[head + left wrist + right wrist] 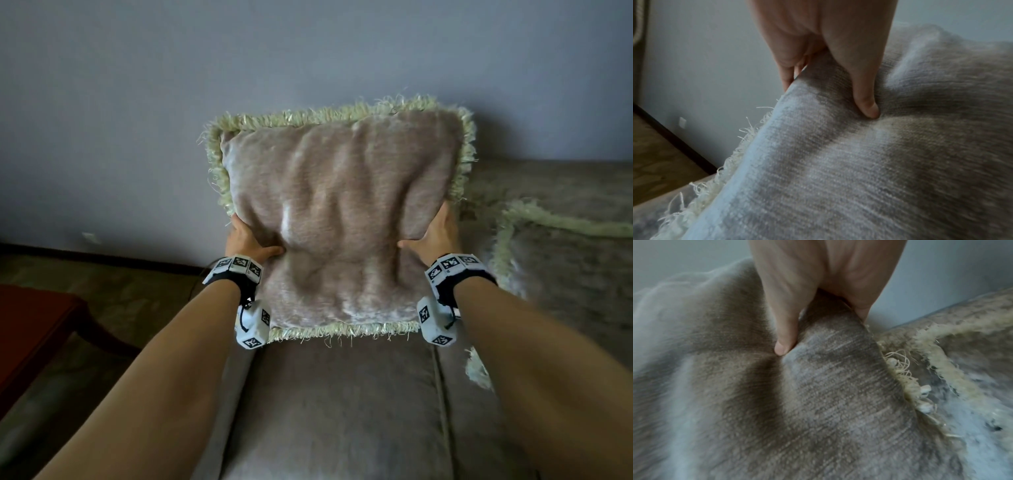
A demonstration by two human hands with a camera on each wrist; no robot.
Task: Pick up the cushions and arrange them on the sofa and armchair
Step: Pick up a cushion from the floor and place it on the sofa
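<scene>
The beige cushion point(339, 212) with its pale fringe is up in the air over the sofa point(342, 411), face toward the camera and tilted back toward the grey wall point(171, 85), pinched at both side edges. The left hand point(248, 240) grips its left edge, thumb point(861, 91) dug into the front and fingers behind, while the right hand point(435, 233) grips the right edge, thumb point(786, 331) pressing a deep crease. Just to the right, a 2nd fringed cushion point(565, 260) lies on the sofa, and a dark red worktop point(30, 329) sits on the floor point(130, 291) at left.
</scene>
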